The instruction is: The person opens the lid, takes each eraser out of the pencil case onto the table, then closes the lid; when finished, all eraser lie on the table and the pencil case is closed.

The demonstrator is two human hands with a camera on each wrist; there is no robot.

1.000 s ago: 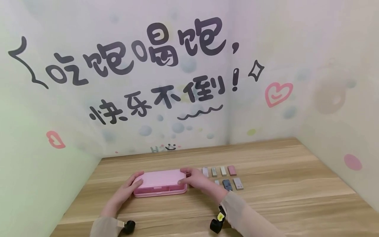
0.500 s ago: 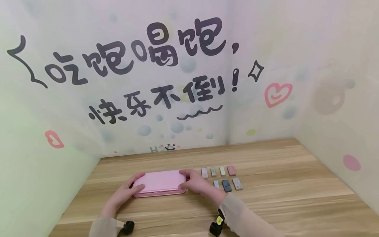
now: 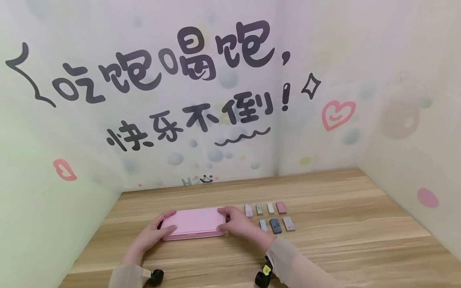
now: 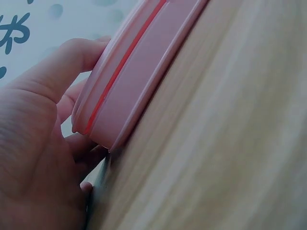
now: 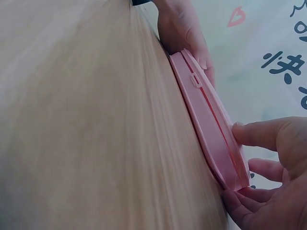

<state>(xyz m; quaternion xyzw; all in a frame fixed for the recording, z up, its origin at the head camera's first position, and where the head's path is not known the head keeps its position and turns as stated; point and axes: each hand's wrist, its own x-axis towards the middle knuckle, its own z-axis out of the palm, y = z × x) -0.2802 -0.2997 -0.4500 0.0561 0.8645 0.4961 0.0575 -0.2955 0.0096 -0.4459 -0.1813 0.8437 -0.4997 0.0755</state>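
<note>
A pink plastic pencil case point(image 3: 194, 221) lies flat on the wooden table, its lid down. A thin red line shows along the seam between lid and base in both wrist views, and a small clasp point(image 5: 195, 80) sits on its front side. My left hand point(image 3: 154, 234) grips the left end, thumb on the lid and fingers round the far corner. At the right end my right hand point(image 3: 239, 223) holds the case, its thumb on the lid point(image 5: 218, 112) and other fingers along the end and lower edge. The inside of the case is hidden.
Right of the case, several small eraser-like blocks lie in two rows, among them a pink block point(image 3: 281, 207), a dark blue block point(image 3: 275, 226) and a grey block point(image 3: 289, 223). A printed wall covering point(image 3: 245, 160) rises behind the wooden table point(image 3: 342, 228).
The lid, raised at the front with the inside showing a second ago, has come down onto the base. Both hands stay at the case's ends, the left thumb slightly farther over the lid.
</note>
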